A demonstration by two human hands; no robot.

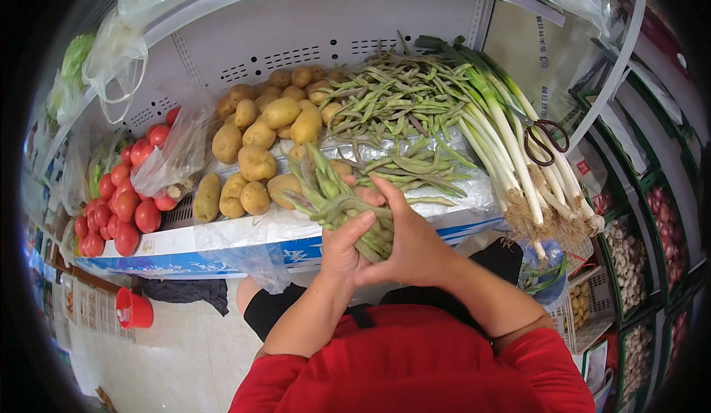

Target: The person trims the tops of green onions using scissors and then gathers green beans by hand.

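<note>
Both hands are wrapped around a thick bunch of green beans [328, 196], held in front of the shelf edge. My left hand [343, 246] grips it from the left, thumb pressed across the pods. On the other side, my right hand [408, 241] cups the bunch with its fingers partly behind it. Just beyond my hands lies a small loose group of beans [414, 169] on clear plastic film [477, 188]. A larger heap of green beans [394, 96] rests farther back. Potatoes [258, 163] are piled left of the beans, some partly hidden by the bunch.
Leeks [500, 135] lie at the right, roots hanging over the edge, with dark-handled scissors [547, 141] on them. Tomatoes [128, 202] and a clear plastic bag [180, 155] are at the left. A red bucket [135, 308] stands on the floor; garlic [627, 263] fills a crate at right.
</note>
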